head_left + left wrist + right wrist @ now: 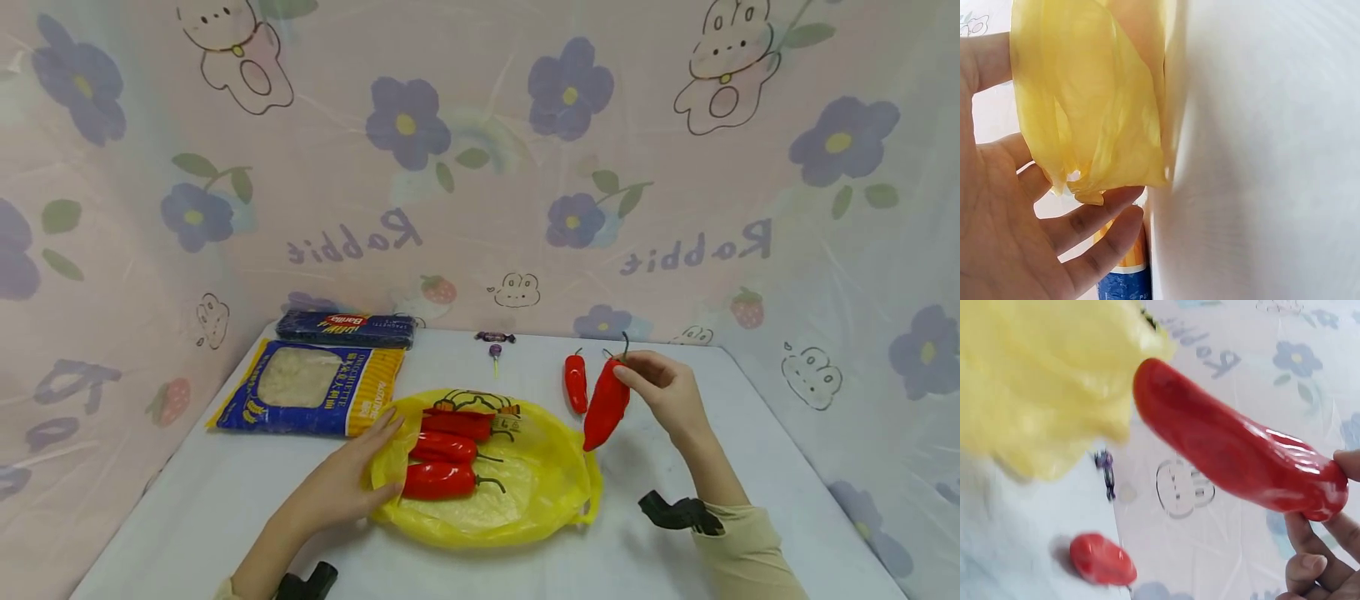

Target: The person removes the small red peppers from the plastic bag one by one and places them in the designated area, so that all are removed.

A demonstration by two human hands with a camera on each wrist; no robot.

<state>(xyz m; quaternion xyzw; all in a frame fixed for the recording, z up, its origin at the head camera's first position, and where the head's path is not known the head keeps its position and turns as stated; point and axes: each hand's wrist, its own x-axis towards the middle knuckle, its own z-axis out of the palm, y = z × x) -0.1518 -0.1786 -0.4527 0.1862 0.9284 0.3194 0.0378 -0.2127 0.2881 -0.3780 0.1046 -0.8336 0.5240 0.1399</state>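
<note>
Between the thumb and fingers of my right hand (663, 387), a red chili pepper (606, 408) is pinched near its stem, its tip pointing down beside the right end of a yellow plastic bag (536, 487). The same pepper (1235, 447) looks large and shiny in the right wrist view. My left hand (341, 479) holds the bag's left end, thumb at the near side and fingers at the far side. Three red peppers (438, 481) lie in the bag, stems to the right. Another red pepper (575, 383) lies on the table behind the held one.
A blue and yellow pasta packet (356, 392) lies at the back left, with a dark blue spaghetti pack (345, 329) behind it. Toward the table's back edge are a purple wrapped candy (495, 337) and a lollipop (495, 352). Printed curtains hang behind the white table (540, 575).
</note>
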